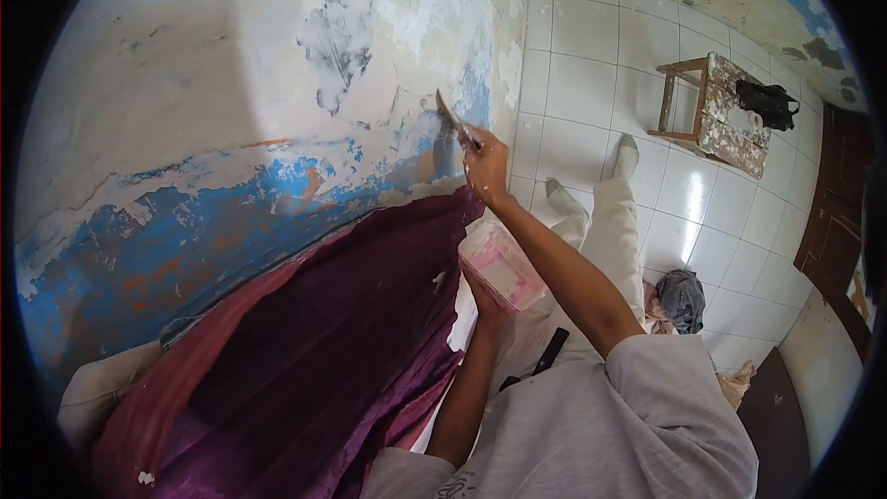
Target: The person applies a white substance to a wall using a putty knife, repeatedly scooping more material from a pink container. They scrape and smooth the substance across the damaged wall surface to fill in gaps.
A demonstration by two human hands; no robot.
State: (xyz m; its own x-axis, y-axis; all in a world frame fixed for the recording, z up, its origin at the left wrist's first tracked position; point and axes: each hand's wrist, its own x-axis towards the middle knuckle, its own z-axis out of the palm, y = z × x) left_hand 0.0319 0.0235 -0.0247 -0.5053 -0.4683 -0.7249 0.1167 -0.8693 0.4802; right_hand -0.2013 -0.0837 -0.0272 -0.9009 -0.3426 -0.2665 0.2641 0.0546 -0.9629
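Note:
My right hand (486, 164) is closed around the handle of a putty knife (450, 115), its blade pointing up and left, close to the wall (277, 46); whether it touches cannot be made out. Below it, my left hand (486, 300) holds a pink-and-white plastic container (502, 266) from its left and lower side. Whitish material coats the inside of the container. The wall carries pale filler, grey patches and a peeling blue band with orange marks.
A purple cloth (323, 314) drapes over something along the wall's base. A paint-spattered wooden stool (730, 120) with a black item on top stands on the white tiles (582, 28). Near my legs lies a grey plastic bag (681, 300). A brown door (832, 194) is at the right.

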